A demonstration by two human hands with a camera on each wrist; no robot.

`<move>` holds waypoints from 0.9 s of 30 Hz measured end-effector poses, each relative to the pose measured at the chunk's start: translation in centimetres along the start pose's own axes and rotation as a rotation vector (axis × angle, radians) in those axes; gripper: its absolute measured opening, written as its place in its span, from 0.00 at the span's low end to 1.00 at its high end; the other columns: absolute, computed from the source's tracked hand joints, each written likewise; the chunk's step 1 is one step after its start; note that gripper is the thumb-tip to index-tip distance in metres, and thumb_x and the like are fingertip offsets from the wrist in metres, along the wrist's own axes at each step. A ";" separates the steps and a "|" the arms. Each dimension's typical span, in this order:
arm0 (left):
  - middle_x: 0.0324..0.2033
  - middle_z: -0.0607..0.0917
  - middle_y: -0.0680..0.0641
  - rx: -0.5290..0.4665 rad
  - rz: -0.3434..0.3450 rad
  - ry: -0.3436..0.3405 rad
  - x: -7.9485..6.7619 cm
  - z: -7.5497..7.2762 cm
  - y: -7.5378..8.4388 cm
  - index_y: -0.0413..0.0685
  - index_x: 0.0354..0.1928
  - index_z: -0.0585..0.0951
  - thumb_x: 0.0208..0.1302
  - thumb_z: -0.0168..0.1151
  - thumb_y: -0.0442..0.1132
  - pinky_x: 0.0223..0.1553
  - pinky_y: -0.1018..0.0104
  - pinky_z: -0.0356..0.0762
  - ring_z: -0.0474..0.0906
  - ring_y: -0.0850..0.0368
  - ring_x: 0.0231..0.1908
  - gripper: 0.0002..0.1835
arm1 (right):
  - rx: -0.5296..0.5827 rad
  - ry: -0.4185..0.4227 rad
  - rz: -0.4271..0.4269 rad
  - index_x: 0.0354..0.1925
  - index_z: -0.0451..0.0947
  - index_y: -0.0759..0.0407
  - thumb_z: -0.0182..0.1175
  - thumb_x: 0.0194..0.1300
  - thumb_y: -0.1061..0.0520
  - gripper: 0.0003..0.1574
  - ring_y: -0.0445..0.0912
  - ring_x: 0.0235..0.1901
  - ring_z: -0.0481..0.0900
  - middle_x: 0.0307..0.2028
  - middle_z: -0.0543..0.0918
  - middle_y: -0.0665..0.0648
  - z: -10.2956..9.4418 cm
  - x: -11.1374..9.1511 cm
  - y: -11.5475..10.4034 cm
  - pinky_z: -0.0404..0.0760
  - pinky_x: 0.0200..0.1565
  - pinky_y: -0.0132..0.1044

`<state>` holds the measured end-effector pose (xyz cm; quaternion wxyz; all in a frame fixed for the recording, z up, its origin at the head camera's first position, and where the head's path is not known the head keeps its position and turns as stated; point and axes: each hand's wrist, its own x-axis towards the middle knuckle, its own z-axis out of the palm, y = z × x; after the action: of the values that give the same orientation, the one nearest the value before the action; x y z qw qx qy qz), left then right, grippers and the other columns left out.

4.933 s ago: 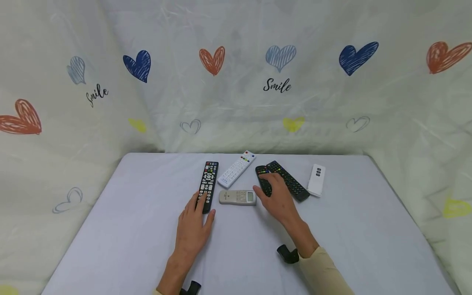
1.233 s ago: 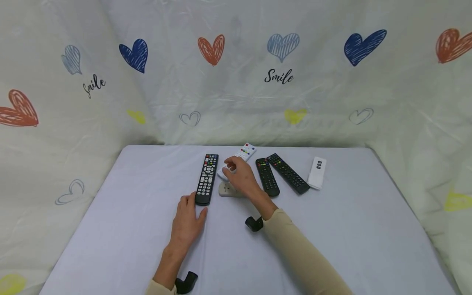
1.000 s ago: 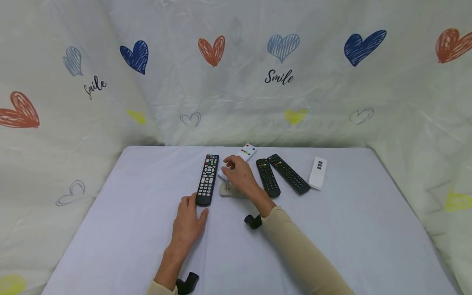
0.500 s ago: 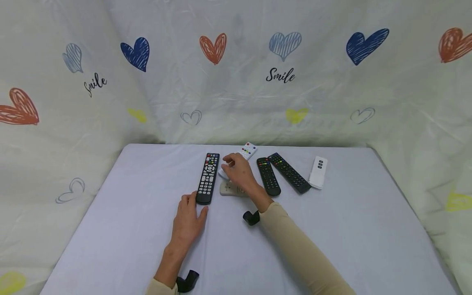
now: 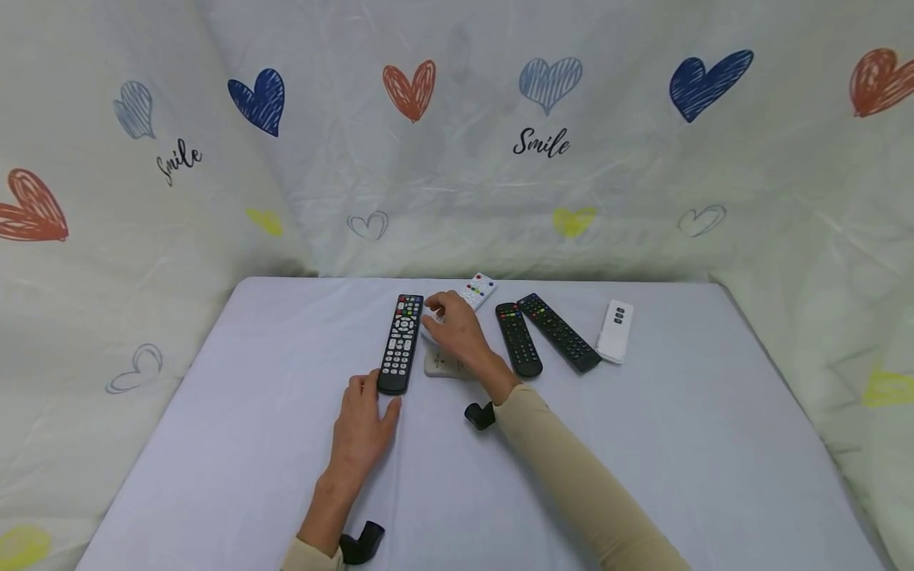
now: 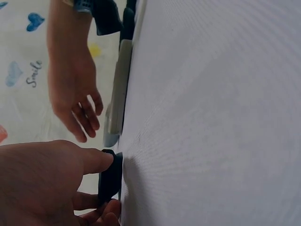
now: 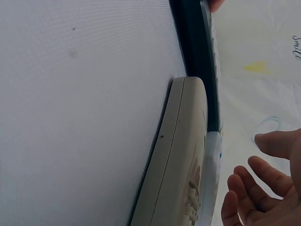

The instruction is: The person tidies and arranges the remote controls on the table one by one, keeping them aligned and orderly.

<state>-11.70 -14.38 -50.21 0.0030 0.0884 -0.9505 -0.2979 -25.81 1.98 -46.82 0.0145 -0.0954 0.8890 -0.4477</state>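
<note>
In the head view a long black remote control with pale buttons lies at the left of the group. My left hand rests by its near end, fingertips touching its left edge, thumb beside the bottom corner. The left wrist view shows the remote's dark end between thumb and fingers. My right hand hovers over a white remote control, hiding its middle. That hand's fingers are loosely bent and hold nothing, as the right wrist view confirms. Under the right wrist lies a grey remote control, partly covered.
Right of my right hand lie a shorter black remote and a long black one, their far ends close together. Beyond them is a small white remote. A white cloth covers the table; a heart-printed curtain hangs behind.
My right hand has moved left from the shorter black remote to above the white one, drifting slightly left lately. My left fingers have slid off the black remote's top to its left edge.
</note>
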 end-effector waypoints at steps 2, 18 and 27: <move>0.59 0.74 0.38 -0.002 0.000 0.002 0.0 0.0 0.0 0.39 0.75 0.67 0.73 0.64 0.47 0.53 0.46 0.80 0.74 0.46 0.56 0.34 | -0.029 0.001 -0.007 0.60 0.82 0.59 0.66 0.72 0.53 0.21 0.50 0.54 0.80 0.55 0.82 0.57 0.1 0.2 0.0 0.82 0.57 0.45; 0.58 0.75 0.40 -0.006 -0.001 0.011 -0.2 0.1 -0.2 0.40 0.74 0.68 0.73 0.64 0.47 0.49 0.48 0.80 0.74 0.48 0.53 0.34 | -0.345 0.018 -0.103 0.61 0.82 0.54 0.65 0.72 0.42 0.26 0.54 0.63 0.77 0.60 0.82 0.58 0.9 1.7 0.4 0.77 0.65 0.53; 0.57 0.75 0.41 -0.009 -0.011 0.005 0.1 0.2 -0.3 0.41 0.75 0.68 0.73 0.63 0.47 0.46 0.51 0.79 0.74 0.49 0.52 0.34 | -0.455 -0.030 -0.089 0.66 0.78 0.52 0.61 0.74 0.38 0.31 0.54 0.67 0.73 0.64 0.79 0.58 1.2 2.4 -0.1 0.70 0.69 0.58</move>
<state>-11.79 -14.55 -50.58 0.0041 0.0943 -0.9486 -0.3022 -28.06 0.56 -47.29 -0.0141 -0.1418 0.9616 -0.2346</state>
